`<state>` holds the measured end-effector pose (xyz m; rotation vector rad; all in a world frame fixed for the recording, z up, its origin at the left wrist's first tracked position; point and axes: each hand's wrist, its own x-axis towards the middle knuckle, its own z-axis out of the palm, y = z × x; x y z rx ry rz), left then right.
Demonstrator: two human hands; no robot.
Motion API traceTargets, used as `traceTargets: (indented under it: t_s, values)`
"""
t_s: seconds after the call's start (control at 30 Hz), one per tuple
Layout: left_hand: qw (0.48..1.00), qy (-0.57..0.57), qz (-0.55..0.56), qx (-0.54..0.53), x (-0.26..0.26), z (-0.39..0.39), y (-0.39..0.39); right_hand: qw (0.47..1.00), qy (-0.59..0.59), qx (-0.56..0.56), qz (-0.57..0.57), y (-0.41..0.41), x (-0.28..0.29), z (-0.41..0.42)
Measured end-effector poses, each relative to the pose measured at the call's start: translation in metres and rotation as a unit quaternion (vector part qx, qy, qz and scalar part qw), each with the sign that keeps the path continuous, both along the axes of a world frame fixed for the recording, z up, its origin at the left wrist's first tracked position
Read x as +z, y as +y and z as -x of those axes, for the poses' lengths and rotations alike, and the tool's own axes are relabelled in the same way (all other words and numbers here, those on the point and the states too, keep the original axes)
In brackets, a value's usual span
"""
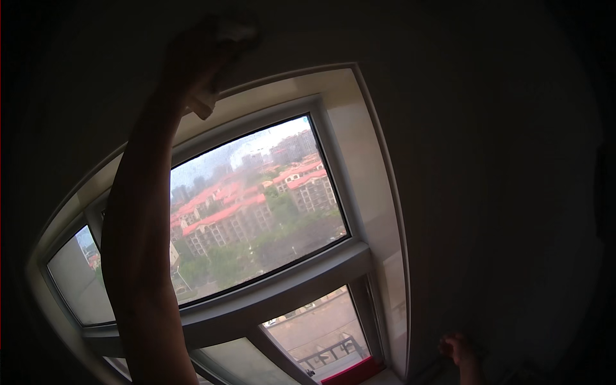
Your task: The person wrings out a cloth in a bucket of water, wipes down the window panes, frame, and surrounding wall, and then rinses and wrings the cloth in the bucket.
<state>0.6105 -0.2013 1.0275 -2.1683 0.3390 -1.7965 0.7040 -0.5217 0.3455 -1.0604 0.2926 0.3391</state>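
My left arm reaches up across the window, and my left hand [199, 60] is at the dark wall above the window frame. It grips a pale, crumpled cloth [238, 30]. A loose end of what looks like the same cloth [204, 107] hangs below the hand, in front of the upper edge of the window recess. Deep shadow hides most of the fingers. Low on the right, my right hand [457, 347] is beside the dark wall, its fingers partly curled. Whether it touches the wall or holds anything is too dark to make out.
The white-framed window [284, 281] is set in a recess with pale trim [385, 159]. Outside are red-roofed buildings and trees. A red strip [353, 371] lies along the bottom of the lower right pane, near a dark railing [332, 351] outside. Dark wall [481, 168] extends to the right.
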Motion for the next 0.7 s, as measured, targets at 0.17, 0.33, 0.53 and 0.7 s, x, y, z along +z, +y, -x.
traceTargets:
  t_s: [0.17,0.33,0.53,0.7]
  values:
    - [0.999,-0.012,-0.051,-0.005,0.009,-0.049,-0.031,0.998,0.035,-0.050,-0.020,-0.033,-0.011,-0.011]
    - [0.972,-0.054,-0.226,0.028,0.023,-0.097,-0.052,0.996,0.075,-0.052,-0.003,-0.075,-0.038,-0.030]
    - [0.956,-0.109,-0.249,0.108,0.012,-0.134,-0.092,0.981,0.148,-0.111,0.065,-0.088,0.010,-0.010]
    - [0.908,-0.154,-0.340,0.190,0.015,-0.173,-0.113,0.999,0.029,-0.020,0.033,-0.118,-0.056,-0.011]
